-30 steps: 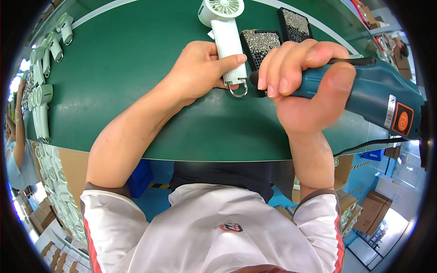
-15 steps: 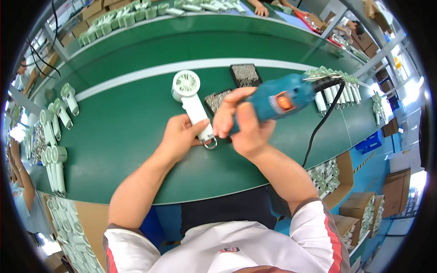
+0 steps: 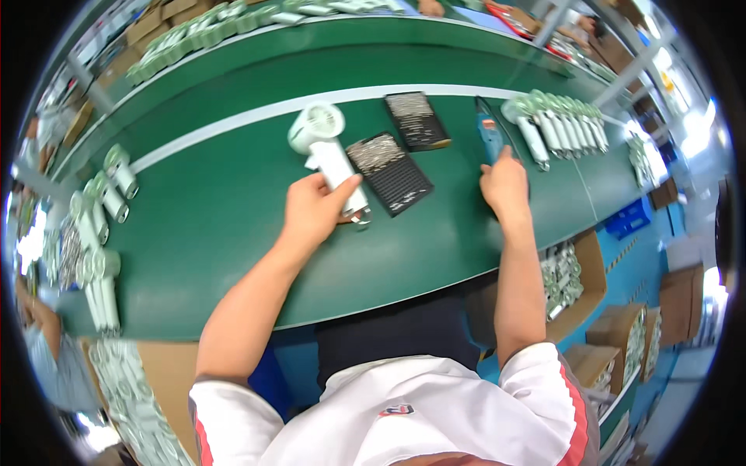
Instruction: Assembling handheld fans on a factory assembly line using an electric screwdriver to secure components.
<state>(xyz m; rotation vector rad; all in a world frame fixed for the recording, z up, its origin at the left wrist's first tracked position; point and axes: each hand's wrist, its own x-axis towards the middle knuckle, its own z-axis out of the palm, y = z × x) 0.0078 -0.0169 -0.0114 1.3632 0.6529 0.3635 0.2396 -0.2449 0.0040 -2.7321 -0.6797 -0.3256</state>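
My left hand (image 3: 312, 208) is closed round the handle of a white handheld fan (image 3: 334, 167). The fan's round grille head points away from me, and a small metal loop hangs at its near end. Off to the right, my right hand (image 3: 507, 186) is wrapped round the near end of a blue electric screwdriver (image 3: 489, 133), which lies low at the table. Its tip is hidden by my hand. Between my hands lies a black tray (image 3: 402, 186) with rows of small silver screws in its far half. Behind it is a second black screw tray (image 3: 420, 124).
White fans stand in a row on the green table (image 3: 225, 233) at the right (image 3: 556, 132) and in a group at the left (image 3: 97, 287). Cartons of fan parts (image 3: 128, 396) sit below the table edge. Across the divider, more fan parts (image 3: 202, 39) line another bench.
My right hand has carried the screwdriver away from the fan, far right and down to the table. The fan stays in my left hand, slightly higher in view. Both screw trays now show fully.
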